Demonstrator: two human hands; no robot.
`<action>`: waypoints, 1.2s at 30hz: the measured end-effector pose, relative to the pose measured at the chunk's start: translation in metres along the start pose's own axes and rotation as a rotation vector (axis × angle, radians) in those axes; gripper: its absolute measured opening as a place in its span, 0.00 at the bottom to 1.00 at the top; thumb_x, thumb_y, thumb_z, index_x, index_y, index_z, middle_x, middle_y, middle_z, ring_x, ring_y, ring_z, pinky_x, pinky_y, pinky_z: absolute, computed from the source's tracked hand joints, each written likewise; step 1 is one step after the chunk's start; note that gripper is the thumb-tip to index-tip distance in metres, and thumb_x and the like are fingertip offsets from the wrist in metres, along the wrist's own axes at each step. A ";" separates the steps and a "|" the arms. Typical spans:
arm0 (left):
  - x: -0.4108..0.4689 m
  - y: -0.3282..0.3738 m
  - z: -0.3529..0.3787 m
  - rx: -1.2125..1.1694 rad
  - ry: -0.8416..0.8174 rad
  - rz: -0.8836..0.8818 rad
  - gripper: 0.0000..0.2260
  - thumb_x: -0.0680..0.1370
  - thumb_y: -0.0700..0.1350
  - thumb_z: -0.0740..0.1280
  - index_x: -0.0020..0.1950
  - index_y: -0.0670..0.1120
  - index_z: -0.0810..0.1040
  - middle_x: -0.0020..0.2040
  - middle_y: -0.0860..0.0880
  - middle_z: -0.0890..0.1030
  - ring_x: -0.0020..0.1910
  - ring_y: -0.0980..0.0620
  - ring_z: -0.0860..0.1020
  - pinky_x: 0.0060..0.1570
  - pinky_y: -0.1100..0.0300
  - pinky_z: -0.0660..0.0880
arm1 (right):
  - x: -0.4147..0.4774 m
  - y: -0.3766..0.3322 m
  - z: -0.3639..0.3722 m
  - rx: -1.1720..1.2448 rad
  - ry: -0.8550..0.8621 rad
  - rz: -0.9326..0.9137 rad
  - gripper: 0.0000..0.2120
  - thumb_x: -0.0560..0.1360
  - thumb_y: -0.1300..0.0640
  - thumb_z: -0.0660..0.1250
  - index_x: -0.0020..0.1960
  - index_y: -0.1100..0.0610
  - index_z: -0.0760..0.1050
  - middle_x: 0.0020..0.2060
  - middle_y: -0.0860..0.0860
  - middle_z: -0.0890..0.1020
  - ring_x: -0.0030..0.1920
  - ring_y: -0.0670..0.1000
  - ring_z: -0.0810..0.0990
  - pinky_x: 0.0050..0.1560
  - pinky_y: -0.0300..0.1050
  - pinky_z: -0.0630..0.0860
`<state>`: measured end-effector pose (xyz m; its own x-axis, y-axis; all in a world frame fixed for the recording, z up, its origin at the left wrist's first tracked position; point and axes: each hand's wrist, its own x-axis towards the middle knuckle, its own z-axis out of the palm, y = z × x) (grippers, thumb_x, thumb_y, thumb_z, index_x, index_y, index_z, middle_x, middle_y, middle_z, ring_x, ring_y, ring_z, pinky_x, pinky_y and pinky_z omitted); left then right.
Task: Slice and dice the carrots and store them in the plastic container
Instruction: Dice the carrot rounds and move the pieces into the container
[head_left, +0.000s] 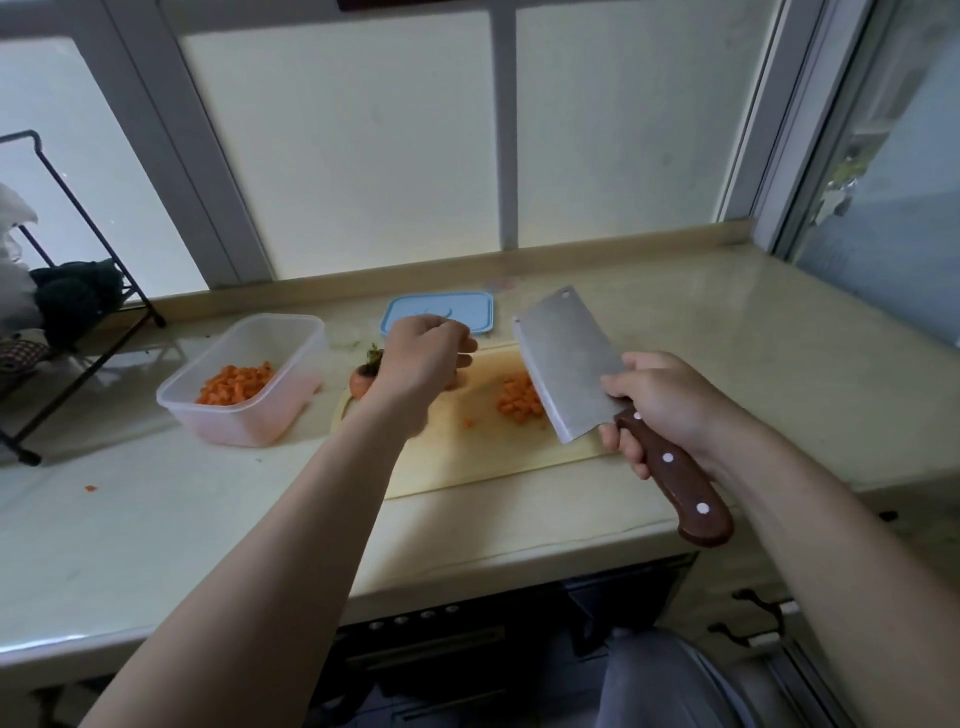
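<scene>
Gripping cleaver (566, 364) in right hand (662, 400), blade over diced carrots (517, 401) on cutting board (467, 467) | left hand (423, 358) fingers curled, grasp unclear | more dice in plastic container (234, 428)

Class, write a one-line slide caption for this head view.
Right hand holds cleaver over diced carrot on the board; plastic container holds more.

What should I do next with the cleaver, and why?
Probably lower the cleaver beside the diced pile on the board and scoop it up: the right hand holds the blade raised, and the open container already has dice.
</scene>
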<state>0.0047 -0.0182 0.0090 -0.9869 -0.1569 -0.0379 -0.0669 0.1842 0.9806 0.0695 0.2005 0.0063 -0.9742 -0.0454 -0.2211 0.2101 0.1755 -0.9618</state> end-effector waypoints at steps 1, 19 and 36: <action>0.000 0.000 -0.004 0.027 0.032 0.032 0.09 0.79 0.39 0.61 0.49 0.44 0.81 0.46 0.45 0.84 0.47 0.47 0.83 0.47 0.53 0.80 | -0.001 -0.003 0.007 -0.025 -0.019 0.002 0.07 0.82 0.65 0.55 0.53 0.60 0.72 0.27 0.60 0.76 0.20 0.52 0.69 0.22 0.41 0.70; -0.011 -0.015 -0.041 0.383 0.090 0.199 0.11 0.76 0.38 0.62 0.52 0.47 0.81 0.48 0.50 0.83 0.49 0.49 0.81 0.49 0.55 0.79 | 0.003 -0.005 0.031 -0.165 0.037 0.134 0.16 0.79 0.64 0.51 0.64 0.60 0.70 0.34 0.61 0.78 0.22 0.52 0.73 0.25 0.42 0.73; -0.005 -0.028 -0.072 0.646 0.177 0.217 0.13 0.77 0.40 0.64 0.58 0.51 0.81 0.50 0.53 0.83 0.47 0.53 0.81 0.36 0.54 0.82 | -0.022 0.007 0.039 -0.397 -0.137 0.076 0.21 0.80 0.63 0.53 0.73 0.57 0.64 0.24 0.56 0.78 0.21 0.53 0.73 0.23 0.43 0.73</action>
<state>0.0216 -0.0922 -0.0048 -0.9529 -0.1962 0.2314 0.0013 0.7601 0.6498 0.0958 0.1643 -0.0019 -0.9317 -0.1432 -0.3339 0.2067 0.5470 -0.8112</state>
